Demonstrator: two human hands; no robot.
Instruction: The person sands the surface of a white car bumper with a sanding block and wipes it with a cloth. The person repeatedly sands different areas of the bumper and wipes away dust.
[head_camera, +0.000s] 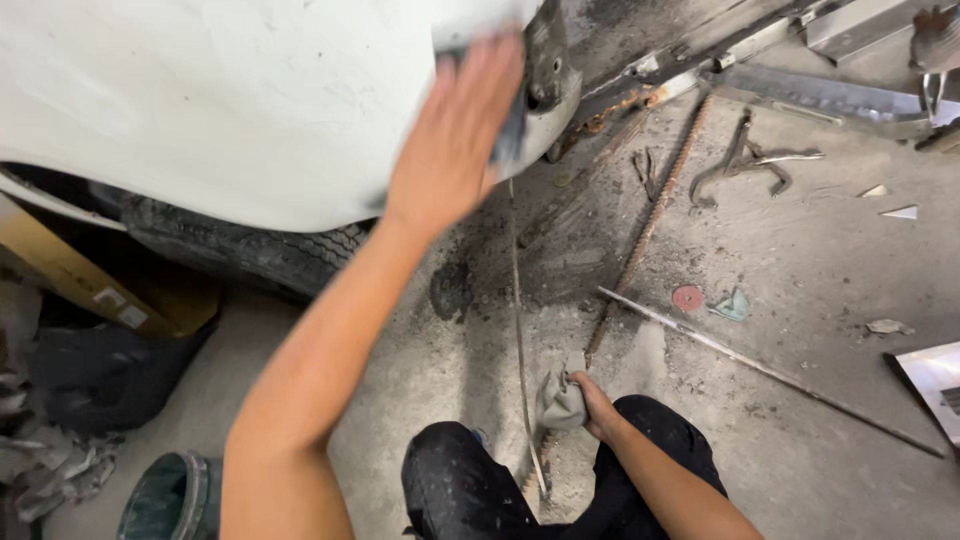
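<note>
My left hand (455, 135) presses a dark sanding pad (512, 130) flat against the white car body panel (230, 100), near the panel's edge beside the wheel arch. The pad is mostly hidden under my fingers. My right hand (592, 405) rests low by my knee and grips a crumpled grey rag (560, 402). A black tyre (250, 250) shows below the panel. My legs in dark trousers (470, 490) are at the bottom of the view.
On the dusty concrete floor lie a ribbed steel bar (650, 220), a thin metal rod (760, 370), locking pliers (745, 160) and a small red disc (688, 297). A cardboard box (70, 275) and a green bucket (165, 498) sit at the left.
</note>
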